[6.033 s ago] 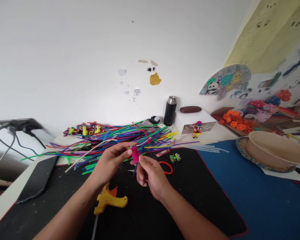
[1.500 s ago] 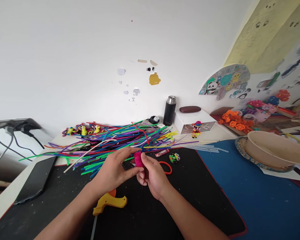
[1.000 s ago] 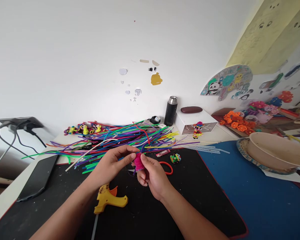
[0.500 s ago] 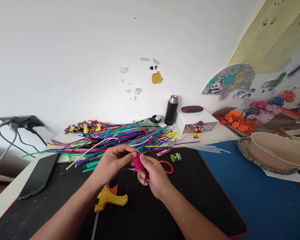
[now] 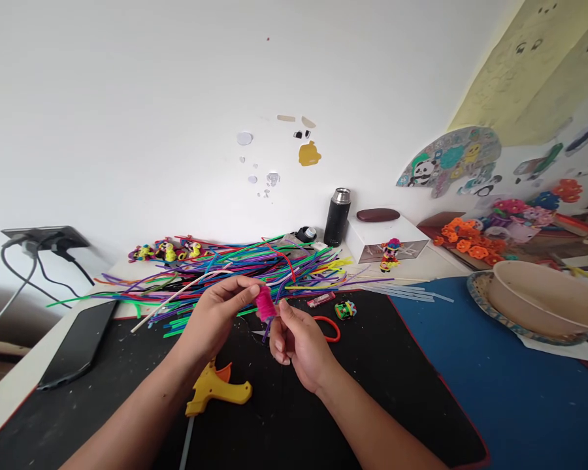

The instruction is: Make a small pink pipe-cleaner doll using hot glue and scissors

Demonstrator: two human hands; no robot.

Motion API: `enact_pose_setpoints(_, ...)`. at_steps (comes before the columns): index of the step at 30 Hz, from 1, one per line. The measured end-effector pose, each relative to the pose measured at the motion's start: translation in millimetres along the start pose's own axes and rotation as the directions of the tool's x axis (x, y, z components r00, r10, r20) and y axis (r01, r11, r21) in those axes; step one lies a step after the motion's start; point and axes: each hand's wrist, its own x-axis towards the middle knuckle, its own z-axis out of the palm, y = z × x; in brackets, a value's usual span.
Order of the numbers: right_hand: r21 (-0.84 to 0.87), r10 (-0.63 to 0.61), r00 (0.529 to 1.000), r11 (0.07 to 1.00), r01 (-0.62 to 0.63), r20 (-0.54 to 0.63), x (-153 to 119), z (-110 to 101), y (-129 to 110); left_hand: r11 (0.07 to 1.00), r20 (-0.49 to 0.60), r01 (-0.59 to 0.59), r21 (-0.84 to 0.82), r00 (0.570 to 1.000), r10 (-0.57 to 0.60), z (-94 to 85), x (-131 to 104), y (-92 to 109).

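With thumb and forefinger of the left hand [image 5: 218, 314], pinching the upper end of a magenta pipe-cleaner coil [image 5: 265, 303], held up over the back half of the black mat [image 5: 372, 391]. Touching near the coil's lower end with the right hand [image 5: 301, 346], fingers curled; cannot tell how firmly closed.

Looking to containers: on the right, a pale basin [image 5: 512, 303] on a patterned tray [image 5: 481, 294], contents not readable. Toward the back edge of the tabletop [image 5: 441, 259], a white box [image 5: 396, 228] with a glasses case [image 5: 378, 215] on top; left of it, a black thermos [image 5: 337, 220], inside hidden.

Tilting the coil's long axis steeply, upper end leaning left, lower end right, with purple stems [image 5: 266, 333] pointing down from below.

Crowding behind the hands, a pipe-cleaner heap [image 5: 245, 261]; just beyond the right hand, red-handled scissors [image 5: 337, 329]; beside the left forearm, a yellow glue gun [image 5: 220, 390]. Leaving open room from the right forearm to the mat's red-trimmed right edge, alongside the blue mat [image 5: 494, 378].
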Motion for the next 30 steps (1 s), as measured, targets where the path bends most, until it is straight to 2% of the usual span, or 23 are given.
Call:
enact_pose_setpoints(4, -0.013, -0.010, 1.000, 1.000, 0.010, 0.011, 0.0, -0.2, -0.5, 0.992, -0.058, 0.026, -0.123, 0.998, -0.033, -1.6, 4.3, 1.7)
enact_pose_setpoints(14, -0.022, -0.030, 0.999, 0.999, 0.030, 0.015, 0.7, -1.8, 2.1, 0.974, 0.007, 0.072, -0.217, 0.997, -0.072, -2.4, 3.5, -2.7)
enact_pose_setpoints(24, -0.001, -0.019, 0.999, 1.000, 0.019, 0.036, 0.3, -2.8, 2.1, 0.984, 0.024, 0.074, -0.160, 0.997, -0.071, 1.1, 2.3, -0.4)
enact_pose_setpoints(30, 0.017, 0.005, 0.999, 1.000, -0.006, 0.045, 0.2, -3.0, 1.4, 1.000, 0.022, -0.007, -0.019, 1.000, 0.008, -4.0, 1.7, 0.7)
